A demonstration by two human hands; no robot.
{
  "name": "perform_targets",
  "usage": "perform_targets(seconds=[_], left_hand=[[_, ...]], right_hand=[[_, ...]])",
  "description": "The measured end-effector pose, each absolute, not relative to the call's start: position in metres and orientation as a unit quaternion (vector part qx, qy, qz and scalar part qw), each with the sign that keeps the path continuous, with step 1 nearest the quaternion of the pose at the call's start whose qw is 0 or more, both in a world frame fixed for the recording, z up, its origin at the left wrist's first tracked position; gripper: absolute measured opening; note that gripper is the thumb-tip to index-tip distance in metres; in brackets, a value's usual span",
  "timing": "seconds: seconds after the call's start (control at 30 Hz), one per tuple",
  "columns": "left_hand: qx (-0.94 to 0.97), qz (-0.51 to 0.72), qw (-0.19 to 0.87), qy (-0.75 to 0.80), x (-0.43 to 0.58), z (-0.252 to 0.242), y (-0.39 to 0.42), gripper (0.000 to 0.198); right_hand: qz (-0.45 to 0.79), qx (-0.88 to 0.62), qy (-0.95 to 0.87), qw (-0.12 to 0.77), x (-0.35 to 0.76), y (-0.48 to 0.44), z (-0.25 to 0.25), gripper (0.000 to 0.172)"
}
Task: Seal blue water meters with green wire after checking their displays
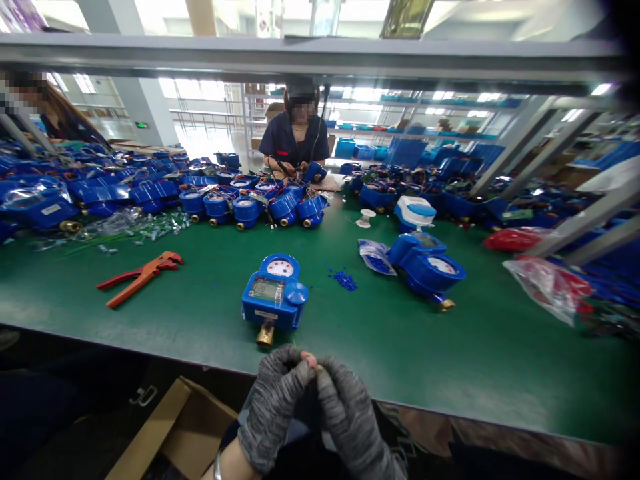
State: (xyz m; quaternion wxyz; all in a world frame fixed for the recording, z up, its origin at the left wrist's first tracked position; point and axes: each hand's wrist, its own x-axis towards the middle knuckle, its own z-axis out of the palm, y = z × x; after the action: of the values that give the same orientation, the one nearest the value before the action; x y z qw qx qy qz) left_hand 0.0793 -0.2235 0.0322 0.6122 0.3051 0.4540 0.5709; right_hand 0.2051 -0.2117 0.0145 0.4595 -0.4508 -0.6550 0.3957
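Observation:
Both my hands wear grey knit gloves and meet below the near edge of the green table (380, 333). My left hand (273, 407) and my right hand (350, 417) press their fingertips together in a pinch around something too small to make out. Just beyond them a blue water meter (275, 293) lies on the table, its brass fitting pointing at me. A small heap of blue bits (345, 280) lies to its right.
Orange-red pliers (143, 275) lie left. A second blue meter (430, 267) and plastic bag (375, 257) sit right. Rows of blue meters (260, 207) fill the back. A person in dark blue (295, 140) works opposite; another person (45, 110) is far left. A cardboard box (175, 433) is below.

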Motion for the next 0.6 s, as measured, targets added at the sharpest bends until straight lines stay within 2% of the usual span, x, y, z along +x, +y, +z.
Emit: perform_targets(seconds=[0.1,0.17,0.27,0.33,0.47,0.6], left_hand=[[0.233,0.553,0.694,0.399,0.084,0.024,-0.223,0.030],[0.190,0.572,0.699,0.385,0.086,0.023,-0.223,0.032],[0.153,0.610,0.678,0.381,0.088,0.027,-0.223,0.034],[0.144,0.607,0.690,0.367,0.090,0.030,-0.222,0.033],[0.150,0.585,0.716,0.350,0.093,0.029,-0.223,0.031],[0.128,0.629,0.684,0.347,0.094,0.029,-0.222,0.032]], right_hand=[[0.555,-0.424,-0.580,0.420,0.202,-0.206,0.011,0.044],[0.593,-0.428,-0.542,0.414,0.201,-0.206,0.009,0.042],[0.579,-0.438,-0.521,0.449,0.202,-0.206,0.008,0.030],[0.584,-0.427,-0.527,0.446,0.203,-0.205,0.007,0.031],[0.609,-0.412,-0.537,0.413,0.209,-0.201,0.006,0.045],[0.579,-0.433,-0.556,0.411,0.218,-0.198,0.011,0.033]])
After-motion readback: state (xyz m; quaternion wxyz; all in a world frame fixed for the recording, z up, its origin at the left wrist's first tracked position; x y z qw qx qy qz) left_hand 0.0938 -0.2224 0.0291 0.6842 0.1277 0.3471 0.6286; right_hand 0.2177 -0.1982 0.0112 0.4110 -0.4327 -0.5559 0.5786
